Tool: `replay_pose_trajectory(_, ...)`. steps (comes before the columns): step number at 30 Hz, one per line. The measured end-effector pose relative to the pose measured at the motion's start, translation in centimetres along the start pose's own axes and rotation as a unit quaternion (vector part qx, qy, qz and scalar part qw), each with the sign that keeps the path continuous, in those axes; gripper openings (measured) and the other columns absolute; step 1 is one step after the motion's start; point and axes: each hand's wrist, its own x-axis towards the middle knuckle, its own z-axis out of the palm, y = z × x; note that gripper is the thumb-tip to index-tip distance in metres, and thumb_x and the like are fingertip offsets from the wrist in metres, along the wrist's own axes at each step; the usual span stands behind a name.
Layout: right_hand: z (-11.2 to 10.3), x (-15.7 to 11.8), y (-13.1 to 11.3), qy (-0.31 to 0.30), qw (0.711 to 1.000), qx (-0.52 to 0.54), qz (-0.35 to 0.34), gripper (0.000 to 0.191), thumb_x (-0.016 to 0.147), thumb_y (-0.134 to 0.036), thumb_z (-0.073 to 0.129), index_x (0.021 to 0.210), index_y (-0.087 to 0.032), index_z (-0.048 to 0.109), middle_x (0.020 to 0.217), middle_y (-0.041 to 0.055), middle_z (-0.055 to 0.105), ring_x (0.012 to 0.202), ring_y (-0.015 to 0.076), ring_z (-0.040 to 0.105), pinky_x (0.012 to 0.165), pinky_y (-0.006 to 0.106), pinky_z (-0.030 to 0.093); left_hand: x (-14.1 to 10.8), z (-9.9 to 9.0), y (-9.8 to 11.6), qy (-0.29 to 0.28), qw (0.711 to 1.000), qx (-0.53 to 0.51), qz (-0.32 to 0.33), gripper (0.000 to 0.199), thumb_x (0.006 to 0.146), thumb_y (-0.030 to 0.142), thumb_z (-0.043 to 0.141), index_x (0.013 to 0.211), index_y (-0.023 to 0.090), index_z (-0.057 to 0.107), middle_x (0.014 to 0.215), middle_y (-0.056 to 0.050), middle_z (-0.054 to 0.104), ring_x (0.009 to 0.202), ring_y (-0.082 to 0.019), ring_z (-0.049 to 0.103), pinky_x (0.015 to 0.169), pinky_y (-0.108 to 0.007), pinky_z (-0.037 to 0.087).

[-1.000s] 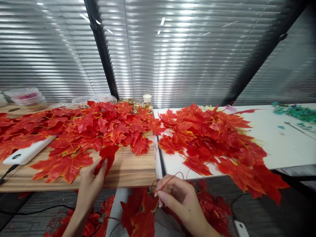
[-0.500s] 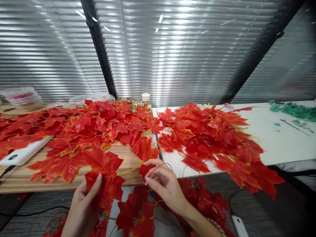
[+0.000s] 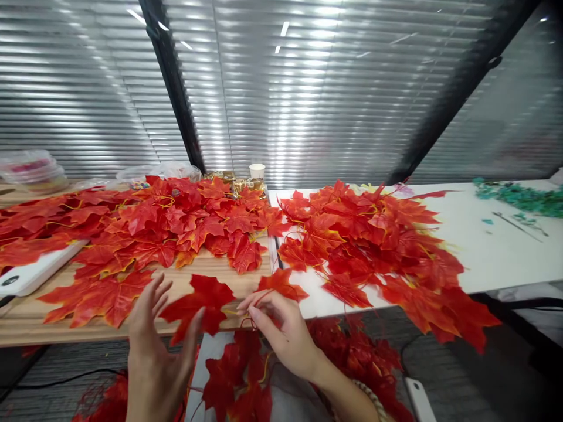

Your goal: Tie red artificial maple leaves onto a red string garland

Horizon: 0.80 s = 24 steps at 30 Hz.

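My left hand (image 3: pixel 160 346) is open at the table's front edge, thumb and fingers spread around a red artificial maple leaf (image 3: pixel 204 305). Whether the thumb touches that leaf I cannot tell. Its yellow stem runs right to my right hand (image 3: pixel 281 328), whose thumb and fingertips pinch the stem end together with a thin dark red string. Another red leaf (image 3: pixel 284 286) shows just behind the right knuckles. More strung leaves (image 3: pixel 240 375) hang below my hands over the lap.
Heaps of red leaves cover the wooden table (image 3: pixel 211 266) and the white table (image 3: pixel 505 252). A white power bank (image 3: pixel 39 272) lies left, with a cable. Behind stand a paper cup (image 3: pixel 257 170), gold packets (image 3: pixel 248 187) and plastic tubs (image 3: pixel 33 172). Green foliage (image 3: pixel 523 196) lies far right, near tweezers (image 3: pixel 516 225).
My left hand has let go of the leaf and spread its fingers. The leaf has turned and sits closer to my right hand, which has moved slightly left and down with the stem.
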Motion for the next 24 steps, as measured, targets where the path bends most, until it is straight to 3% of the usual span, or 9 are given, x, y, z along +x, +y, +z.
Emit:
replay_pose_trajectory(1,0.0,0.1,0.2,-0.004,1.0,-0.01,0.005,0.014,0.091,-0.025,0.047,0.091,-0.016,0.057,0.091,0.0058,0.064,0.081,0.014,0.061,0.074,0.026,0.048,0.0,0.7,-0.3,0.0,0.998,0.026,0.065,0.056,0.083,0.032,0.054,0.134,0.026,0.03,0.135,-0.012,0.046,0.121,-0.029,0.048,0.096,-0.047,0.044)
replay_pose_trajectory(4,0.2,0.6,1.5,-0.001,0.999,-0.046,0.003,0.014,0.09,-0.026,0.048,0.085,-0.015,0.057,0.078,0.0041,0.062,0.071,0.0134,0.059,0.067,0.025,0.048,-0.1,3.7,-1.6,-0.119,0.975,0.033,0.184,0.044,0.089,0.016,0.039,0.132,0.024,0.036,0.131,-0.011,0.052,0.12,-0.022,0.05,0.096,-0.04,0.046)
replay_pose_trajectory(6,0.3,1.2,3.0,0.022,0.997,-0.07,-0.018,0.015,0.088,-0.028,0.05,0.082,-0.016,0.056,0.073,0.0031,0.06,0.066,0.0133,0.058,0.063,0.024,0.047,-0.2,5.7,-2.4,-0.163,0.959,0.068,0.22,0.042,0.09,0.015,0.034,0.131,0.02,0.04,0.129,-0.014,0.054,0.119,-0.024,0.051,0.099,-0.044,0.042)
replay_pose_trajectory(9,0.2,1.8,4.8,0.037,0.999,-0.024,-0.016,0.016,0.088,-0.032,0.05,0.084,-0.017,0.055,0.078,0.0043,0.062,0.072,0.0144,0.06,0.068,0.026,0.049,-0.3,7.1,-3.1,-0.176,0.958,0.089,0.211,0.039,0.09,0.017,0.036,0.128,0.016,0.045,0.128,-0.014,0.056,0.12,-0.024,0.049,0.101,-0.046,0.04)
replay_pose_trajectory(14,-0.4,1.5,4.4,0.047,0.994,0.1,0.02,0.02,0.09,-0.037,0.049,0.086,-0.018,0.053,0.085,0.0047,0.061,0.076,0.0144,0.06,0.069,0.027,0.051,0.0,6.4,-2.8,-0.224,0.952,0.049,0.205,0.033,0.091,0.023,0.039,0.122,0.016,0.05,0.123,-0.013,0.06,0.117,-0.021,0.051,0.1,-0.043,0.041)
replay_pose_trajectory(19,-1.4,0.0,2.7,0.121,0.992,0.016,-0.042,0.017,0.089,-0.031,0.051,0.082,-0.017,0.056,0.087,0.0047,0.056,0.086,0.0148,0.055,0.08,0.027,0.045,0.6,5.9,-1.9,-0.281,0.936,0.034,0.209,0.025,0.089,0.026,0.047,0.11,0.023,0.06,0.124,-0.009,0.059,0.122,-0.025,0.046,0.105,-0.053,0.031)
replay_pose_trajectory(24,-2.7,-1.6,1.9,0.167,0.985,0.043,-0.007,0.014,0.09,-0.03,0.052,0.084,-0.017,0.054,0.074,0.0019,0.06,0.072,0.0128,0.058,0.071,0.025,0.048,0.9,5.8,-1.8,-0.289,0.944,-0.029,0.155,0.018,0.088,0.027,0.047,0.089,0.02,0.064,0.119,-0.012,0.062,0.117,-0.025,0.05,0.101,-0.048,0.037)
